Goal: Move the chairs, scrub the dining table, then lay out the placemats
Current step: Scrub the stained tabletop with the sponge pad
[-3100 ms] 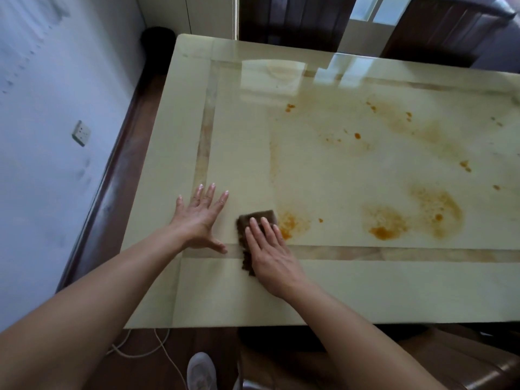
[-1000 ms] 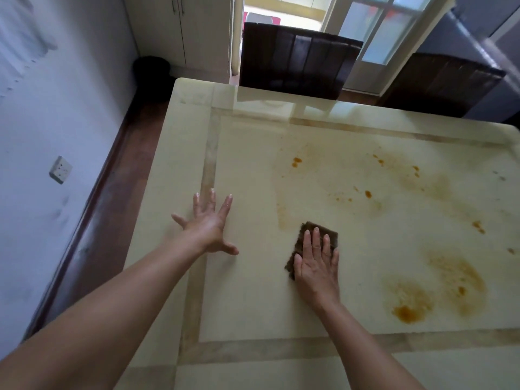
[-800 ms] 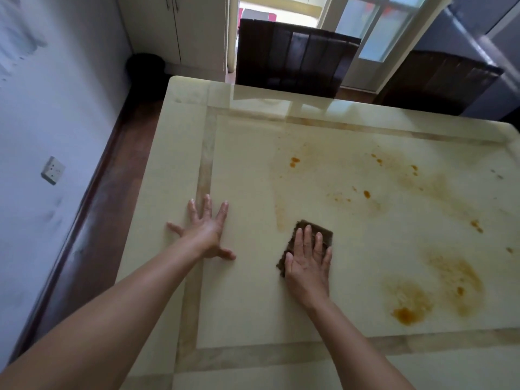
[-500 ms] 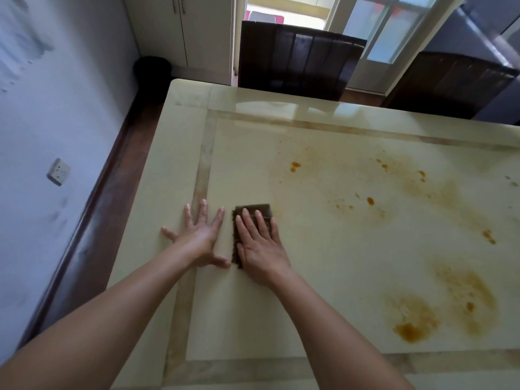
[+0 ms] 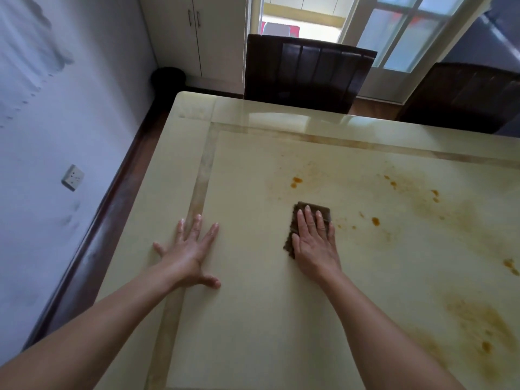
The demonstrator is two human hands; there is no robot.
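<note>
Pressing down with straight fingers, the right hand lay flat on a dark brown scrub pad toward the middle of the dining table, covering the pad's near half without curling round it. The left hand rested palm-down on the table's left part, fingers spread, holding nothing. Orange stains dotted the tabletop beyond and right of the pad. One dark chair stood at the table's far edge, a second chair further right along it.
</note>
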